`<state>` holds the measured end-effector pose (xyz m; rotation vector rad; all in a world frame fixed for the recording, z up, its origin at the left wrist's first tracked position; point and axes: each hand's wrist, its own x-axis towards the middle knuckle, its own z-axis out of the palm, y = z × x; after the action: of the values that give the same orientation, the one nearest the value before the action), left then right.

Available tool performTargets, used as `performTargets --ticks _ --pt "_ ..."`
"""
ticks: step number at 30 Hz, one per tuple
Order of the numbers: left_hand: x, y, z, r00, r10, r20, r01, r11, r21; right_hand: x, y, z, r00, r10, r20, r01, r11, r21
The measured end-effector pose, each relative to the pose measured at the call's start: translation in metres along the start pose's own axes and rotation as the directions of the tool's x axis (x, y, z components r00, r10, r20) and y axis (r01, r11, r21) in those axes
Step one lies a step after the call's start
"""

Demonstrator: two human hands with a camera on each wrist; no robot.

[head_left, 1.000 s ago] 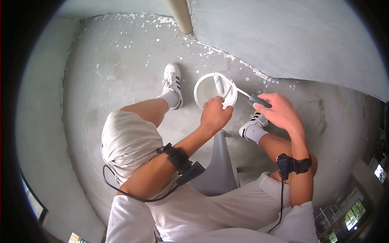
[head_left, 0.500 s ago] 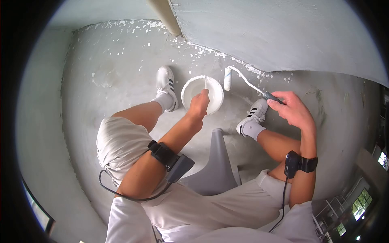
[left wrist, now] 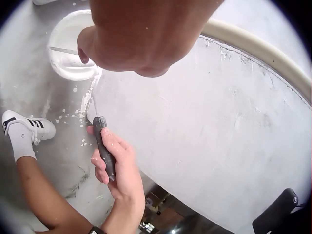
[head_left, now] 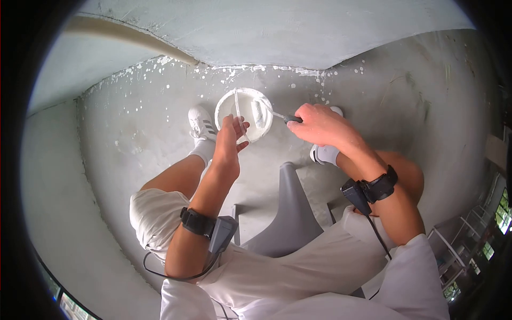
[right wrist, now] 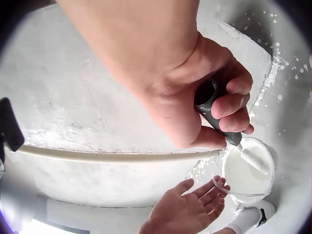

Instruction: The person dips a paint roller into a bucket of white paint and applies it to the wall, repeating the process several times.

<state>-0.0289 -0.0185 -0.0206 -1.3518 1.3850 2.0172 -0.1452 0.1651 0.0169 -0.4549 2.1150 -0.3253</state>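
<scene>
A white bucket [head_left: 218, 106] of white paint stands on the floor between the feet. My right hand [head_left: 325, 125] grips the dark handle of a paint roller [head_left: 293, 119], fingers curled round it in the right wrist view. The white roller sleeve [head_left: 258, 113] lies inside the bucket, over the paint. A thin bucket handle [head_left: 237, 101] stretches across the bucket's mouth. My left hand [head_left: 230, 136] is at its near end. From the right wrist view, the left palm [right wrist: 185, 209] faces up, with fingers extended and the bucket handle crossing them.
Ahead, a pale wall [head_left: 277, 37] meets the paint-spattered floor [head_left: 176, 106]. A beige pipe [head_left: 133, 36] runs down to the corner. Behind the bucket is a grey plastic stool [head_left: 282, 213] between the legs. White shoes [head_left: 200, 122] flank the bucket.
The roller left the bucket to its right side, then came back over the paint. My left hand's fingers have loosened from their grip on the bucket handle. The head view has turned.
</scene>
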Motion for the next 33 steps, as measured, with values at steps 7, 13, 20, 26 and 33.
performTargets --ticks 7,13,20,26,33 --pt "-0.002 0.002 0.003 1.0 -0.005 0.004 0.005 0.999 -0.034 0.005 -0.001 0.017 0.987 -0.089 -0.135 0.083 0.995 -0.049" --pt "-0.008 0.005 0.009 0.999 -0.028 0.034 0.03 0.999 -0.04 0.003 -0.006 0.024 0.983 -0.113 -0.143 0.106 0.993 -0.059" --pt "-0.01 0.003 0.012 0.997 -0.036 0.065 0.037 0.999 -0.004 0.01 -0.006 0.025 0.97 -0.16 -0.185 0.137 0.982 -0.133" --pt "-0.027 0.016 0.019 0.991 -0.051 0.124 0.044 0.997 0.06 0.014 -0.01 0.023 0.965 -0.111 -0.236 0.1 0.993 -0.059" --pt "-0.035 0.028 0.015 0.991 -0.093 0.092 0.093 0.996 0.007 0.021 -0.009 0.03 0.977 -0.078 -0.198 0.083 0.996 0.021"
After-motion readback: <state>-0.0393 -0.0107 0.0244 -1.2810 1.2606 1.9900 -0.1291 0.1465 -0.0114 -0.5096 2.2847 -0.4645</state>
